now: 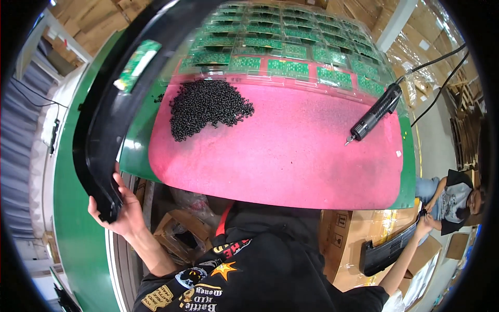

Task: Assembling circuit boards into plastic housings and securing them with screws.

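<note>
My left hand (127, 210) is wrapped round the near end of a long black plastic housing (106, 122), raised on the left and reaching up past the top edge. A green circuit board (138, 66) sits inside its channel. Far out to the right, my right hand (425, 225) closes on the upper end of a second long black plastic housing (387, 254), which slants beside a cardboard box. On the pink mat (291, 156) are a heap of small black screws (205, 109) and a black electric screwdriver (375, 114), its bit pointing down and left.
Clear plastic trays of green circuit boards (280, 47) are stacked across the back of the green table (67, 244). A cable (434, 62) runs from the screwdriver. Cardboard boxes (345, 249) stand below the table's right side. Another person (452, 203) is at the right.
</note>
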{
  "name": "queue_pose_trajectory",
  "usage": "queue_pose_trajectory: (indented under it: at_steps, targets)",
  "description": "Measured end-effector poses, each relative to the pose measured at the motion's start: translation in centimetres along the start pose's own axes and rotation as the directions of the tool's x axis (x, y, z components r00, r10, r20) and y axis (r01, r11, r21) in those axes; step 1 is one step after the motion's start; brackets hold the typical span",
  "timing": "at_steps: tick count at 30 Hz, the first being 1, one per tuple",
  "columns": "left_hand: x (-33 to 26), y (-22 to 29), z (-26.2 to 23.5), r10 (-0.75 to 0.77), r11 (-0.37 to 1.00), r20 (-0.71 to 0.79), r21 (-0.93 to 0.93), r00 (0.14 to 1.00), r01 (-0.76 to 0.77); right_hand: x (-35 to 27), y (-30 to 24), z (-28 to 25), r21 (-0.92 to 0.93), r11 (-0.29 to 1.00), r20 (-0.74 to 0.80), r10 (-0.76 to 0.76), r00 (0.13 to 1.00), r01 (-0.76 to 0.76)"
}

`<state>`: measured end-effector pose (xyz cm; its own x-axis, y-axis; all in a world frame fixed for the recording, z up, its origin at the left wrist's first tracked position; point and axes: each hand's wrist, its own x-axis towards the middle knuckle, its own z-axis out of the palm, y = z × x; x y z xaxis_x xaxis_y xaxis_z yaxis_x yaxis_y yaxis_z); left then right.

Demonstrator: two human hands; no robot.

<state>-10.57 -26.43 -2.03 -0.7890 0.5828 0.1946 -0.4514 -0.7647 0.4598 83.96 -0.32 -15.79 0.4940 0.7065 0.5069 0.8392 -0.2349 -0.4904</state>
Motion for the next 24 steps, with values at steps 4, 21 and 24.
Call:
queue_pose_trajectory:
  at_steps: [4,21,24]
  targets:
    - [1.5,1.9,0.9,0.012,1.0,-0.056,0.006,0.998,-0.011,-9.3,4.7,2.1,-0.675,0.572,-0.016,0.62,0.784,-0.466]
    - [9.7,-1.0,9.3,0.084,0.722,0.409,0.604,0.909,-0.338,-16.9,4.3,0.4,-0.53,0.827,0.407,0.441,0.8,-0.186]
    - [5.6,-4.8,12.4,0.062,0.534,0.682,0.594,0.729,-0.601,-15.5,3.2,0.1,-0.231,0.885,0.501,0.465,0.73,-0.405]
